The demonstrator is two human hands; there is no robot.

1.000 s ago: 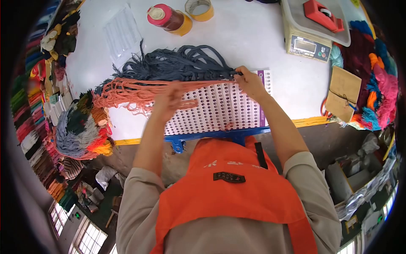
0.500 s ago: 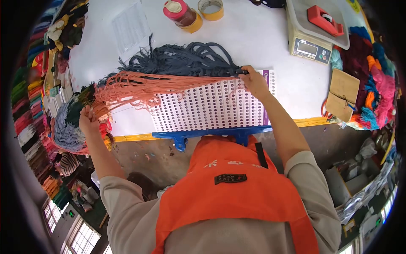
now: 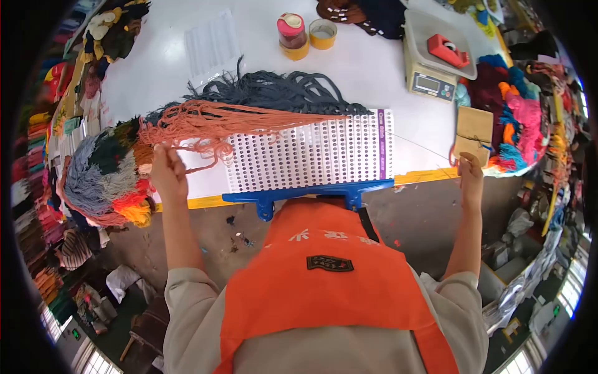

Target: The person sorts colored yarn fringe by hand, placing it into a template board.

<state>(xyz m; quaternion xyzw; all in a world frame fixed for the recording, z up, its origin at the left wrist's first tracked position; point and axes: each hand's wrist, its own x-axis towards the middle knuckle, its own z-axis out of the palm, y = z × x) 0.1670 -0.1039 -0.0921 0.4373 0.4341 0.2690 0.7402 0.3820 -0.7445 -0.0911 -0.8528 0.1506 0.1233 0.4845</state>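
Observation:
A perforated white card (image 3: 299, 156) with a purple strip lies on the table, its near edge in a blue clip (image 3: 311, 190). Coral yarn (image 3: 205, 121) stretches across the card's upper part, its loose loops at the left. Dark grey-blue yarn (image 3: 268, 90) is bunched behind it. My left hand (image 3: 170, 174) is closed at the coral loops, apparently on some strands; its fingertips are partly hidden. Out past the card, my right hand (image 3: 470, 177) pinches a thin thread (image 3: 417, 140), which runs taut from the card's right side.
At the back right stands a digital scale (image 3: 430, 84) bearing a red tape dispenser (image 3: 448, 51). A pink-lidded jar (image 3: 291, 34) and yellow tape roll (image 3: 322, 34) stand farther back. Yarn bundles (image 3: 93, 177) crowd the left; brown cardboard (image 3: 474, 128) lies right beside more yarn.
My right hand has moved from the card's upper right corner out to the right, drawing a thread. My left hand has shifted right, nearer the coral loops. The view has shifted too.

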